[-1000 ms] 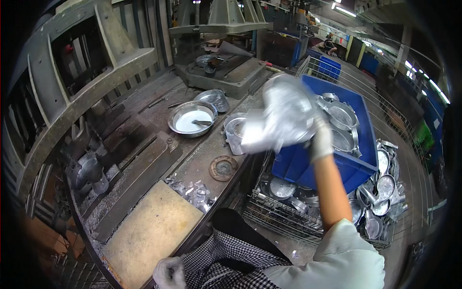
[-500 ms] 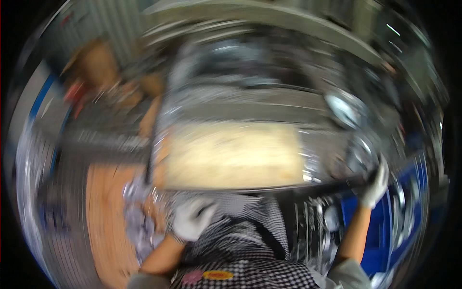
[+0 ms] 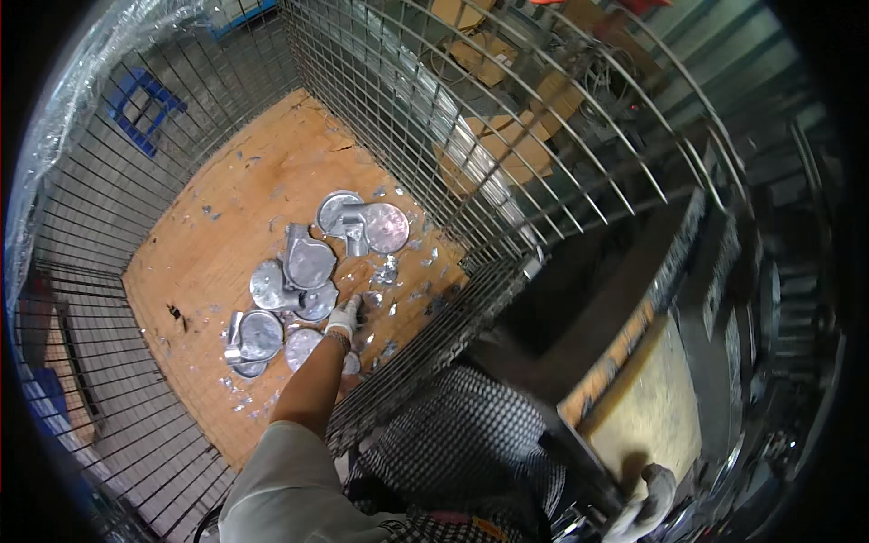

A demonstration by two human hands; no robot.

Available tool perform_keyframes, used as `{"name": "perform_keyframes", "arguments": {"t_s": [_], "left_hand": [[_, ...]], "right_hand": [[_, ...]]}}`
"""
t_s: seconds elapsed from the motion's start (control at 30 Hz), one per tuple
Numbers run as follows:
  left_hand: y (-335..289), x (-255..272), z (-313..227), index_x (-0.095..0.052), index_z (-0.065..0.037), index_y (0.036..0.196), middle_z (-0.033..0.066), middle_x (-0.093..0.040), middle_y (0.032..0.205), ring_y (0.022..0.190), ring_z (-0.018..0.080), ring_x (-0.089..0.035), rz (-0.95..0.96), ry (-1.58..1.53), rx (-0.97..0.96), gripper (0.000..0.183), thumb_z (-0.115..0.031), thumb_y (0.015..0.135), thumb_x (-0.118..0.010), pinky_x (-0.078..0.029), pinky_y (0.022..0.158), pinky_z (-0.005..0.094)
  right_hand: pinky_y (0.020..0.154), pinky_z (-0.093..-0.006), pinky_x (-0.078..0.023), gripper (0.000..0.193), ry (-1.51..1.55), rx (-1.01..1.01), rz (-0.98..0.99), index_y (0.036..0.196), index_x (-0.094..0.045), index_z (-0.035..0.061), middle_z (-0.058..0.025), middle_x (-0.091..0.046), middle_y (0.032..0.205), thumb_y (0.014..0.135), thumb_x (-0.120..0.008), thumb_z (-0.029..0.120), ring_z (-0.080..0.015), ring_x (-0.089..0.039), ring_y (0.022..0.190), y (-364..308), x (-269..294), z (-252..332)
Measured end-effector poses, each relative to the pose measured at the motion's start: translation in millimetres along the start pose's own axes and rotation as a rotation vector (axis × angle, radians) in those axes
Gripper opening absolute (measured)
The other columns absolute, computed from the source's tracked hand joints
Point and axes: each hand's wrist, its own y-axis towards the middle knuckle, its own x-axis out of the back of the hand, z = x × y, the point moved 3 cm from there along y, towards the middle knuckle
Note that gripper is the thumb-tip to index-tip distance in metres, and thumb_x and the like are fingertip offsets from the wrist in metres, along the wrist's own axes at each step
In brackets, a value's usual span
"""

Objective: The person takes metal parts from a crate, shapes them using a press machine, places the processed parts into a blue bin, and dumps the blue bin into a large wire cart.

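Blue plastic makes up the stool at far left, seen through the wires of a mesh cage. Inside, on a wooden base, lie round grey metal castings, loosely bunched, some overlapping, with silvery scraps scattered around them. The gloved left hand reaches down at the right of that bunch — its fingers point at the base, and whether they grip anything cannot be told. Beyond it lies another pair of castings.

Farther right, past the checked apron, a pale board lies on the surface. The gloved right hand is at its near end, loosely curled, with nothing visible in it; how far it is closed is unclear.

The reach seems well under way, but no casting is seen lifted — several remain in the cage, and how many are finished does not show.
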Motion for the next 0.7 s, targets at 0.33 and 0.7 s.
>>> {"name": "perform_keyframes", "arguments": {"t_s": [0.33,0.7], "left_hand": [[235,-73,-4,-0.032,0.003,0.131,0.0138,-0.062,0.092,0.075,0.0214,-0.063,-0.637,0.526,-0.439,0.078,-0.039,0.076,-0.069,-0.051,0.065,0.0280],[214,-113,-27,-0.055,0.000,0.106,0.0102,-0.064,0.085,0.068,0.0214,-0.060,-0.138,-0.186,-0.305,0.044,-0.024,0.074,-0.073,-0.049,0.058,0.0333]], "right_hand": [[0.089,-0.0495,-0.041,0.042,-0.387,0.043,0.325,0.118,-0.052,0.0015,-0.0242,-0.055,0.113,0.082,-0.052,0.023,-0.0387,-0.051,0.105,50,-50,4],[0.076,-0.0454,-0.041,0.033,-0.471,-0.063,0.385,0.094,-0.061,-0.0005,-0.0213,-0.062,0.098,0.084,-0.051,0.030,-0.0350,-0.057,0.084,48,-47,0]]}}
